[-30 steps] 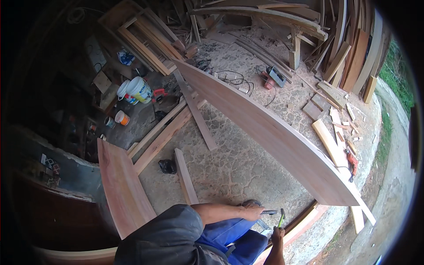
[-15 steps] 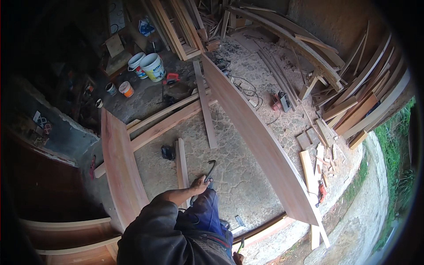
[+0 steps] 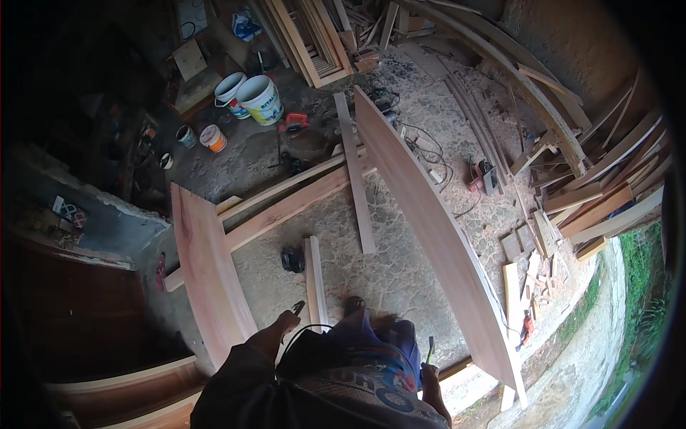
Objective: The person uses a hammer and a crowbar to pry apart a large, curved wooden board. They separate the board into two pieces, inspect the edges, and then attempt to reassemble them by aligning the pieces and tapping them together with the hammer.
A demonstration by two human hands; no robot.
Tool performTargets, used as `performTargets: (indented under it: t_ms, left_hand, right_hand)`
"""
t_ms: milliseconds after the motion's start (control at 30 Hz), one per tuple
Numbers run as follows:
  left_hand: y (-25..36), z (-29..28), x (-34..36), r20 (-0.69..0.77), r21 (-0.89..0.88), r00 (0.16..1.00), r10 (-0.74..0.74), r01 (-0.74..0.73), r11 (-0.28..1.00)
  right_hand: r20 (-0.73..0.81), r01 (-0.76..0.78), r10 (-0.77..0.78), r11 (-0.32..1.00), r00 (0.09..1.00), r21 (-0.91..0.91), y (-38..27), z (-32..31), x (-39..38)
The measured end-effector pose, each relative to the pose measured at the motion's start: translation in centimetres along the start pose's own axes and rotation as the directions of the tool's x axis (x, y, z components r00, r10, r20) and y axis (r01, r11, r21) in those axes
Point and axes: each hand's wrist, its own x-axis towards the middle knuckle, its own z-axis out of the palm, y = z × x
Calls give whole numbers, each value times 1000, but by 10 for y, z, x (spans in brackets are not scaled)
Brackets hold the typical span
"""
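Observation:
My left hand (image 3: 286,322) grips a short dark metal pry bar (image 3: 299,307), held left of my blue-clad legs (image 3: 389,339). At the lower right, my right hand (image 3: 430,375) is closed on a green-handled hammer (image 3: 431,347). A wide pale-red board (image 3: 211,272) lies to my left and a longer one (image 3: 436,243) runs diagonally to my right, with rails (image 3: 289,207) and a loose narrow plank (image 3: 354,179) at the far side. A short beam (image 3: 314,279) lies on the concrete beside a small black object (image 3: 291,259).
Buckets (image 3: 259,107), small paint cans (image 3: 213,141) and a red tool (image 3: 293,123) stand back left. Leaning frames (image 3: 314,50), corded saw (image 3: 486,176), timber stacks (image 3: 607,207), offcuts (image 3: 543,282) and an orange drill (image 3: 527,327) surround the boards. A paved edge with grass (image 3: 632,286) borders the right.
My left hand has swung leftward with the dark bar, away from the hammer it was near a second ago. The view has shifted, and my body and feet now face the rails more squarely.

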Motion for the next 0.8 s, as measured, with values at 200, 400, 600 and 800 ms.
performTargets:
  t_ms: [200,400,600,800]
  left_hand:
    - [38,-22,-9,-53,-444,982,-184,141,885]
    - [70,16,-21,-9,-658,977,-212,154,737]
    - [160,53,-21,23,-712,998,-65,62,699]
    - [246,50,-2,5,-708,997,73,-48,704]
  right_hand:
    - [35,204,-206,906,978,-371,-182,64,68]
    - [475,692,-530,353,703,-630,-350,111,130]
    - [631,832,-555,244,541,-498,-473,164,138]
    - [628,950,-730,95,269,-297,-515,190,153]
